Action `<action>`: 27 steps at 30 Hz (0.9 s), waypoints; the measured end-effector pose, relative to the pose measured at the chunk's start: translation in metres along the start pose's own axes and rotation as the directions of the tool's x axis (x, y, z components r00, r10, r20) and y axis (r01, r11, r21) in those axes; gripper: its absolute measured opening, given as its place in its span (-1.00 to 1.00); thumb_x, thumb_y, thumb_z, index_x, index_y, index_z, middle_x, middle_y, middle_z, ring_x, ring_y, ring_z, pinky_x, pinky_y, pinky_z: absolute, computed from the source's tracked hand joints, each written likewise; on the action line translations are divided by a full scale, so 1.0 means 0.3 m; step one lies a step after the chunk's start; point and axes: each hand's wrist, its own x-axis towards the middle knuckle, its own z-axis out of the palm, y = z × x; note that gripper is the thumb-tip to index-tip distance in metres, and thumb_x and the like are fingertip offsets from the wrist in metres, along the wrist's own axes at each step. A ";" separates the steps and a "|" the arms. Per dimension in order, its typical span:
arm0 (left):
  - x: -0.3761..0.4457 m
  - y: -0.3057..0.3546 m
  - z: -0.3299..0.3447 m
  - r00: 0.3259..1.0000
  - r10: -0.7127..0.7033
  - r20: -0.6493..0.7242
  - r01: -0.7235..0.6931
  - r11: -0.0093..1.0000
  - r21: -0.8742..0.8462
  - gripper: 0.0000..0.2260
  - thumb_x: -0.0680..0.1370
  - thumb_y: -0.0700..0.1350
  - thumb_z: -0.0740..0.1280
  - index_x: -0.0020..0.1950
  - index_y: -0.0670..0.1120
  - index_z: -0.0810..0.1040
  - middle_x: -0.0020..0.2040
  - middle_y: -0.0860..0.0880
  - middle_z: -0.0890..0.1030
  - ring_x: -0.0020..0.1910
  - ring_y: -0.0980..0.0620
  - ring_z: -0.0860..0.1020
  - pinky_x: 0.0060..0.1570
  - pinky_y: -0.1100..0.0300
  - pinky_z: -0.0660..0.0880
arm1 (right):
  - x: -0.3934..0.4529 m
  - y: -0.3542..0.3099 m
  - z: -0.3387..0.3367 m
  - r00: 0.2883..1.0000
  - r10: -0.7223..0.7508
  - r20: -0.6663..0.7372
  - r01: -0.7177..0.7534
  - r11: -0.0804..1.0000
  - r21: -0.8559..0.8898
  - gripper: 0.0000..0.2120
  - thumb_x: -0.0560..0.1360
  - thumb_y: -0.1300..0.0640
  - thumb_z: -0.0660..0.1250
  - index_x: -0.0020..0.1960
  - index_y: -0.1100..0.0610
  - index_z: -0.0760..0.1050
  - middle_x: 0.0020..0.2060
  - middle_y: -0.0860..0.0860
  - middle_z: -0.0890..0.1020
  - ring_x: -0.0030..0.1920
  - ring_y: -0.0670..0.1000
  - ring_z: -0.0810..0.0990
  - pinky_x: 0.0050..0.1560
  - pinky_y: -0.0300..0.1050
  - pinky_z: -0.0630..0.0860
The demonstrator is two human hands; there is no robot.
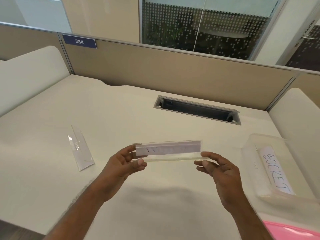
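1. Above the near middle of the cream desk [155, 104], a clear sign holder [169, 158] hangs level; dropped, it could crack.
2. Right of it, a clear box [249, 153] marked SOCKET sits near; a swing might knock it.
3. Left hand [121, 163] and right hand [223, 172] each pinch one end by thumb and fingertips; slick plastic may slip.
4. Its paper strip [168, 148] could slide out if tilted.

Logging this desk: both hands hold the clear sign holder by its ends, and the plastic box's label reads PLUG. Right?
Not quite. In the head view the label on the plastic box reads SOCKET, not PLUG. The left hand and right hand do hold the clear sign holder by its ends.
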 end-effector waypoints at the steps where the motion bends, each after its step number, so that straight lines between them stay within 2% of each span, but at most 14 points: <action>1: 0.001 -0.001 -0.002 1.000 0.026 0.015 -0.026 0.999 0.024 -0.43 0.35 -0.11 0.61 0.34 -0.03 0.57 0.22 -0.16 0.66 0.07 -0.12 0.65 0.12 0.14 0.56 | 0.001 -0.007 -0.006 0.999 0.042 0.034 -0.044 0.996 0.078 -0.74 0.48 0.34 0.34 0.14 0.18 0.61 0.07 0.19 0.66 0.01 0.23 0.67 0.05 0.06 0.63; 4: 0.003 -0.002 -0.003 0.997 0.070 0.012 -0.070 0.995 0.067 -0.40 0.30 -0.23 0.61 0.31 -0.03 0.58 0.26 -0.13 0.63 0.06 -0.14 0.66 0.08 0.13 0.57 | 0.011 -0.031 -0.017 0.980 0.149 0.135 -0.183 0.938 0.295 -0.61 0.50 0.15 0.28 0.31 0.19 0.48 0.20 0.23 0.57 0.09 0.33 0.61 0.12 0.14 0.58; 6: 0.003 -0.001 0.003 0.997 0.082 0.012 -0.083 0.993 0.081 -0.40 0.27 -0.27 0.62 0.28 -0.03 0.59 0.26 -0.10 0.62 0.03 -0.16 0.67 0.02 0.10 0.59 | 0.021 -0.043 -0.018 0.972 0.194 0.134 -0.227 0.921 0.315 -0.57 0.51 0.05 0.25 0.34 0.18 0.46 0.18 0.23 0.56 0.09 0.39 0.60 0.12 0.16 0.56; 8: 0.005 0.001 0.009 0.995 0.096 0.019 -0.098 0.991 0.093 -0.40 0.26 -0.29 0.62 0.27 -0.04 0.59 0.27 -0.07 0.60 0.02 -0.18 0.67 -0.01 0.09 0.59 | 0.031 -0.051 -0.011 0.971 0.213 0.106 -0.235 0.930 0.281 -0.55 0.49 0.01 0.27 0.33 0.15 0.48 0.14 0.19 0.57 0.05 0.36 0.63 0.10 0.16 0.55; 12: 0.009 0.010 0.018 0.993 0.109 0.046 -0.114 0.987 0.114 -0.44 0.29 -0.33 0.60 0.25 -0.05 0.59 0.32 -0.05 0.59 0.04 -0.19 0.67 -0.02 0.08 0.59 | 0.051 -0.066 0.000 0.972 0.220 0.079 -0.232 0.955 0.186 -0.55 0.46 -0.03 0.31 0.30 0.13 0.52 0.07 0.15 0.55 -0.08 0.26 0.66 -0.06 0.02 0.61; 17: 0.019 0.011 0.025 0.996 0.081 0.046 -0.088 0.983 0.162 -0.47 0.31 -0.34 0.57 0.23 -0.02 0.61 0.13 -0.06 0.69 0.12 -0.21 0.66 0.03 0.09 0.60 | 0.072 -0.080 0.008 0.952 0.300 0.050 -0.303 0.951 0.064 -0.52 0.29 -0.13 0.47 0.08 0.17 0.66 -0.04 0.22 0.62 -0.19 0.27 0.65 -0.16 0.02 0.61; 19: 0.021 0.009 0.026 0.995 0.085 0.043 -0.091 0.981 0.169 -0.48 0.33 -0.35 0.54 0.24 -0.02 0.60 0.17 -0.03 0.68 0.13 -0.20 0.66 0.06 0.09 0.60 | 0.077 -0.082 0.008 0.955 0.292 0.044 -0.295 0.953 0.069 -0.53 0.27 -0.10 0.50 0.04 0.19 0.67 -0.06 0.23 0.64 -0.19 0.27 0.66 -0.16 0.02 0.61; 21: 0.020 0.012 0.027 0.995 0.088 0.056 -0.097 0.980 0.172 -0.49 0.35 -0.28 0.56 0.26 -0.01 0.58 0.27 -0.03 0.62 0.16 -0.18 0.64 0.12 0.07 0.59 | 0.080 -0.080 0.004 0.962 0.269 0.040 -0.271 0.959 0.085 -0.53 0.28 -0.08 0.51 0.08 0.18 0.66 -0.04 0.20 0.65 -0.17 0.26 0.67 -0.14 0.03 0.61; 23: 0.017 0.021 0.032 0.995 0.075 0.066 -0.085 0.984 0.159 -0.45 0.34 -0.13 0.60 0.30 0.00 0.56 0.28 -0.07 0.61 0.18 -0.19 0.63 0.20 -0.01 0.58 | 0.081 -0.077 0.002 0.972 0.229 0.043 -0.232 0.969 0.085 -0.49 0.26 -0.09 0.54 0.12 0.15 0.64 -0.01 0.19 0.65 -0.15 0.24 0.67 -0.11 0.01 0.61; 25: 0.019 0.030 0.041 0.998 0.059 0.022 -0.062 0.990 0.130 -0.32 0.28 0.07 0.64 0.35 0.01 0.52 0.30 -0.06 0.60 0.17 -0.21 0.64 0.19 -0.04 0.57 | 0.079 -0.076 0.002 0.982 0.182 0.051 -0.186 0.979 0.080 -0.40 0.20 -0.15 0.60 0.13 0.12 0.64 0.03 0.16 0.65 -0.13 0.22 0.66 -0.07 0.00 0.62; 27: 0.026 0.043 0.048 0.998 0.038 -0.041 -0.033 0.992 0.121 -0.19 0.21 0.21 0.64 0.39 0.01 0.48 0.30 -0.07 0.60 0.15 -0.21 0.65 0.15 0.02 0.58 | 0.076 -0.075 0.001 0.988 0.148 0.051 -0.151 0.986 0.073 -0.38 0.18 -0.16 0.61 0.15 0.09 0.63 0.06 0.11 0.66 -0.12 0.20 0.67 -0.03 0.00 0.62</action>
